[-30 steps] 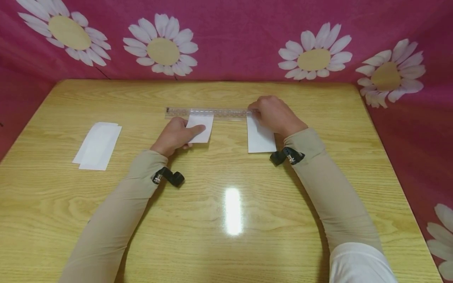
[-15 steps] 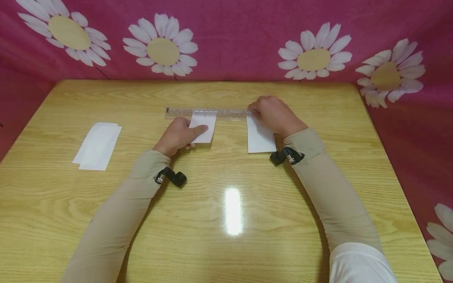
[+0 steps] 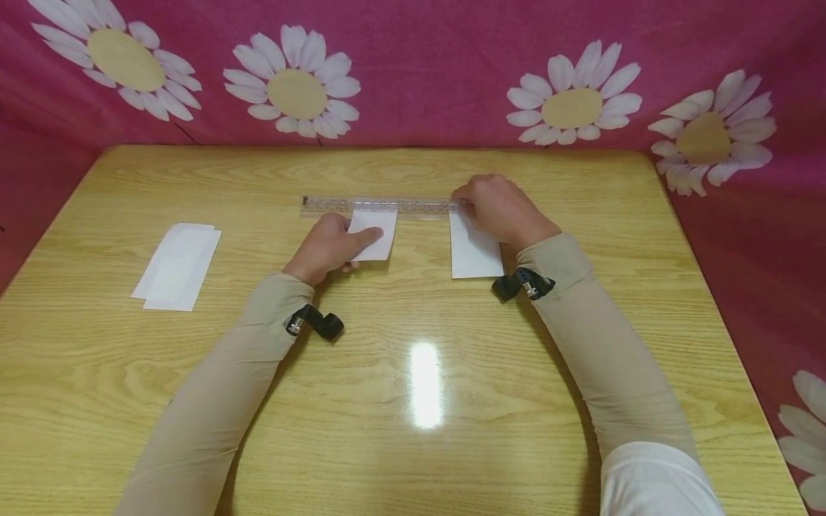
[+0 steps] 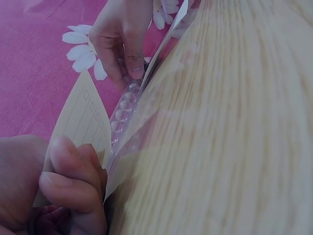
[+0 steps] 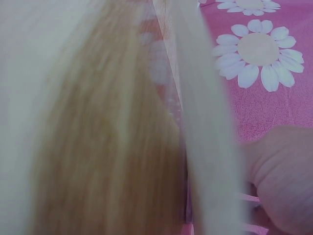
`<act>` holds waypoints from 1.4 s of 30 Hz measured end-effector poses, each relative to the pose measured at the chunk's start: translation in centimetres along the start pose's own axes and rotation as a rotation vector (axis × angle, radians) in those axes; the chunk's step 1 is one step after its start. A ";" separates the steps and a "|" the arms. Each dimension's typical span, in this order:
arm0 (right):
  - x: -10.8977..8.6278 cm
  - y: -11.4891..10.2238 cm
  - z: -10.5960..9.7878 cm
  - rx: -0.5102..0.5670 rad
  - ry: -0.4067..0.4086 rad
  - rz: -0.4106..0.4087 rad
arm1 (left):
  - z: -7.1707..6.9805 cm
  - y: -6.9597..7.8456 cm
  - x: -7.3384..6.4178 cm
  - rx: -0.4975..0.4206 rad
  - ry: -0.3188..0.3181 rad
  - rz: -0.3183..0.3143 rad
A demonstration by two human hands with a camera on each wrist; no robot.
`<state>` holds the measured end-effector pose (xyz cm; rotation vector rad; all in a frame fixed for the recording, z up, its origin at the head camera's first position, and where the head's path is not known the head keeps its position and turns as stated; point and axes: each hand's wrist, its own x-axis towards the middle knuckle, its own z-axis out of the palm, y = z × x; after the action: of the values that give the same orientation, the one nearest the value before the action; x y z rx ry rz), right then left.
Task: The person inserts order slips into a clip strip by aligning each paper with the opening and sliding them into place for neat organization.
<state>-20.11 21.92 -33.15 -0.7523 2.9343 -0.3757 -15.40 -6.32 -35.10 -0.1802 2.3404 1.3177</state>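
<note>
A clear plastic strip [image 3: 422, 206] with a row of round bumps runs left to right near the table's far side. My left hand [image 3: 325, 247] pinches a small white paper card [image 3: 381, 223], thumb on top and fingers beneath, its far edge at the strip. In the left wrist view, that card's underside [image 4: 88, 117] shows printed lines and small boxes. My right hand [image 3: 506, 209] pinches the strip's right end. Below it extends another white card [image 3: 476, 251], partly covered by that hand; whether the fingers also grip this card I cannot tell.
Toward the left of the wooden table [image 3: 361, 416] lies a pile of overlapping white paper slips [image 3: 177, 266]. A pink cloth [image 3: 432, 79] with large daisies stands behind the table and along its sides.
My left hand has shifted slightly to the right along the strip, carrying its card closer to the other one. The right hand, the strip and the pile have stayed in place.
</note>
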 end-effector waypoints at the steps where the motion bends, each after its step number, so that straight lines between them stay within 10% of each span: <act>1: 0.0 0.0 0.0 0.000 0.000 0.000 | 0.0 0.0 0.0 0.002 0.001 0.000; 42: 0.0 0.0 -0.2 0.017 -0.025 0.025 | 0.9 0.6 0.2 0.005 -0.023 0.030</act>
<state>-20.07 21.94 -32.99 -0.7126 2.9104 -0.3862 -15.52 -5.19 -35.18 -0.1279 2.3362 1.3212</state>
